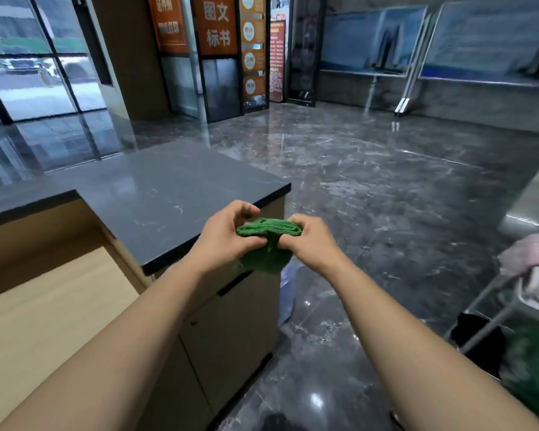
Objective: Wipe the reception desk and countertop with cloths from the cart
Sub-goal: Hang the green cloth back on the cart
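Progress: early, wiping judged not begun, whole dark tabletop (168, 194) at 10 o'clock left to wipe | left hand (227, 234) and right hand (305, 237) both pinched folded green cloth (268, 247), in air by tabletop's 4 o'clock edge | cart (486, 318) at 4 o'clock, tray held pinkish cloths (526, 259), blurred; lower contents unclear

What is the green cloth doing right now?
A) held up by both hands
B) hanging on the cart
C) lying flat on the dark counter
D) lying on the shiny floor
A: the left hand and the right hand both grip the folded green cloth, which is held in the air off the corner of the dark countertop, not resting on it.
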Demonstrator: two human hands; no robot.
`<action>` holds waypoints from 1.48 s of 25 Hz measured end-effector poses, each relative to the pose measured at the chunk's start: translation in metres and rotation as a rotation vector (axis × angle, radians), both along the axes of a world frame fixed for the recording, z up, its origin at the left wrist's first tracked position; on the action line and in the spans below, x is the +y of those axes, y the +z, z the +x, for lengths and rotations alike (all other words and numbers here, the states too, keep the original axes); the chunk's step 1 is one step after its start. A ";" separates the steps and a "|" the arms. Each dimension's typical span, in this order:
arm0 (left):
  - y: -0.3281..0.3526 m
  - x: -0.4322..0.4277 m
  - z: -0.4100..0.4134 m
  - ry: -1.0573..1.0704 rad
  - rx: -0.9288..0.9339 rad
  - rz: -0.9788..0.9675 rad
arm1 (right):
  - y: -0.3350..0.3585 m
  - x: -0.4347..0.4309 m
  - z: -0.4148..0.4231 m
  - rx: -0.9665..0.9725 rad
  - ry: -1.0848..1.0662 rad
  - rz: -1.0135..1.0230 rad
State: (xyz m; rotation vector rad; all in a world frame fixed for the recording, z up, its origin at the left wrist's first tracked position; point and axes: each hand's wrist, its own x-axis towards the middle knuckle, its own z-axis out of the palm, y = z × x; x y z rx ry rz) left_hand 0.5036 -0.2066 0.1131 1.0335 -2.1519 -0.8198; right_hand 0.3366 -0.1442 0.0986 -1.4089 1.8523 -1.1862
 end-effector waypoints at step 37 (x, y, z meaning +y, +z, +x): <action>-0.122 0.180 -0.593 -0.814 -0.345 -0.469 | -0.117 0.281 -0.468 -0.088 -1.131 0.387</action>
